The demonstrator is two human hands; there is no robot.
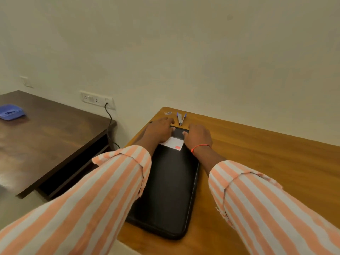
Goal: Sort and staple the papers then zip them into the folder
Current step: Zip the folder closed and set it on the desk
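On the wooden desk (257,153) a black zip folder (169,190) lies flat, running from the near edge to the far left corner. The left hand (158,131) rests released, fingers straight, on its far left corner. The right hand (197,137) bends over the far right corner, though whether it pinches anything I cannot tell. A white label (173,143) sits between them, with the stapler (180,118) just beyond.

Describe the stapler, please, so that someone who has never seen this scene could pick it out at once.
On the light wooden desk against the wall lies a black folder. Just past its far end sits the stapler: slim silver metal with blue trim, far longer than the tiny object to its left.
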